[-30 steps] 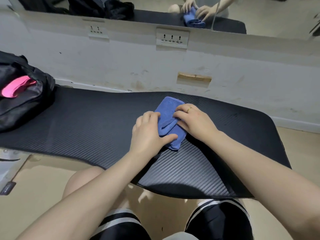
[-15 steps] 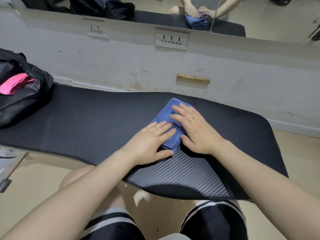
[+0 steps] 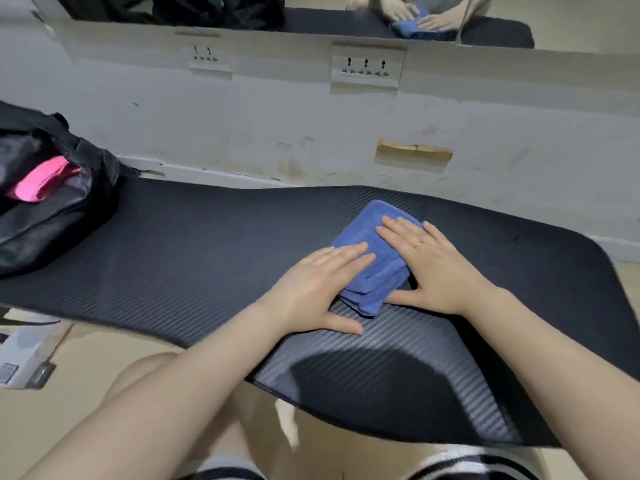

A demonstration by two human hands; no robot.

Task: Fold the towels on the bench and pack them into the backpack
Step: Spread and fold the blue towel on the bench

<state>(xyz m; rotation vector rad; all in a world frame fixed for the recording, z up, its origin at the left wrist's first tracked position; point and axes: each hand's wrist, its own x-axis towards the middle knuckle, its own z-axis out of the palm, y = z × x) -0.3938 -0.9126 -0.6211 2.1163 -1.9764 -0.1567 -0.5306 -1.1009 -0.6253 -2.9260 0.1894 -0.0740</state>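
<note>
A blue towel (image 3: 372,258), folded into a small thick rectangle, lies on the black bench (image 3: 194,251) right of its middle. My left hand (image 3: 317,289) lies flat with straight fingers on the towel's left side. My right hand (image 3: 433,268), wearing a ring, presses flat on its right side. At the bench's far left stands the black backpack (image 3: 52,216), open at the top, with a pink towel (image 3: 43,180) showing inside.
A white wall with two socket plates (image 3: 367,69) runs behind the bench, and a mirror above it reflects my hands and the towel. My knees are under the bench's near edge. A white box (image 3: 20,358) sits on the floor at the lower left.
One second ago my curled fingers gripped the towel's fold. Both hands have since flattened out and now press the folded towel down, sliding slightly apart across it.
</note>
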